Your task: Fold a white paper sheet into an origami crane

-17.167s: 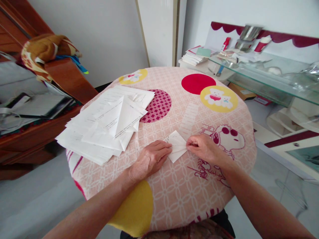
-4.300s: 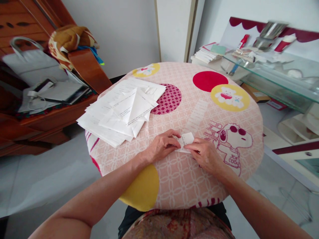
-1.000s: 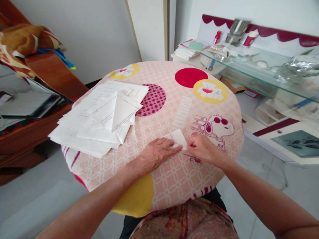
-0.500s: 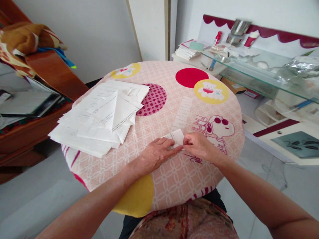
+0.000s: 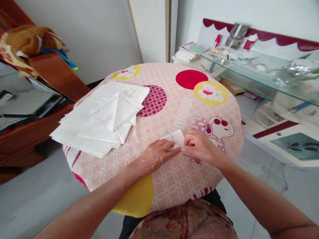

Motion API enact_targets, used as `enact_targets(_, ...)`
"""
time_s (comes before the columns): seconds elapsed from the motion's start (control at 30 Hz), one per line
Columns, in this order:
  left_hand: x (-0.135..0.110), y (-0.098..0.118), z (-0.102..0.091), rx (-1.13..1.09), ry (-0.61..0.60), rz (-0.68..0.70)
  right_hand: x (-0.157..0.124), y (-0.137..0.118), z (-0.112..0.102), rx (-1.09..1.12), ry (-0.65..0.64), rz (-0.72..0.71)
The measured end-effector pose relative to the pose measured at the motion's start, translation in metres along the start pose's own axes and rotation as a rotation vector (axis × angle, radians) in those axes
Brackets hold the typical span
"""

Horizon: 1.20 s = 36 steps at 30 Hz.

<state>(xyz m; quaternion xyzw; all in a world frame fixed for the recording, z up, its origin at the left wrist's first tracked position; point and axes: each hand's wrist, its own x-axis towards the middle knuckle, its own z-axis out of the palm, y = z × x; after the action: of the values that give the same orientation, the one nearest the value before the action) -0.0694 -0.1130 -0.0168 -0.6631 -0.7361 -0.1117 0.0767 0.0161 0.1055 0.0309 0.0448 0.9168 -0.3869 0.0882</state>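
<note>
A small folded piece of white paper (image 5: 176, 137) lies on the round table with the pink patterned cloth (image 5: 174, 179), near its front edge. My left hand (image 5: 154, 156) rests flat on the paper's left part, fingers stretched out and pressing it down. Just right of it, my right hand (image 5: 200, 148) has its fingers curled and pinches the paper's right edge. Most of the paper is hidden under the two hands.
A loose pile of white printed sheets (image 5: 102, 119) covers the table's left side. A wooden cabinet (image 5: 37, 109) with bags and papers stands at the left. A glass shelf (image 5: 261, 71) with cups, bottles and booklets runs along the right.
Over the last second my right hand slid slightly left along the paper's edge, closer to my left hand. The left hand stayed pressed on the paper.
</note>
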Motion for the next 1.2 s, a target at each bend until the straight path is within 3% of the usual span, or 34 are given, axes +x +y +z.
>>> enact_targets(0.3,-0.005,0.0,-0.01,-0.111,0.001,0.004,0.008,0.003,0.007,-0.074,-0.01,0.002)
enact_targets(0.63,-0.043,-0.006,-0.025,-0.434,0.014,-0.133,0.0,0.014,0.005,-0.008,0.005,-0.014)
enact_targets(0.83,-0.045,-0.004,-0.024,-0.372,0.02,-0.137,0.006,0.013,-0.011,-0.009,-0.044,-0.062)
enact_targets(1.0,-0.04,-0.003,-0.019,-0.246,0.102,-0.088,0.036,-0.016,-0.015,-0.242,0.22,-0.255)
enact_targets(1.07,-0.038,-0.002,-0.019,-0.223,0.141,-0.085,0.051,-0.027,-0.009,-0.255,0.134,-0.358)
enact_targets(1.2,-0.033,0.0,-0.017,-0.228,0.219,-0.114,0.07,-0.03,-0.002,-0.201,-0.039,-0.248)
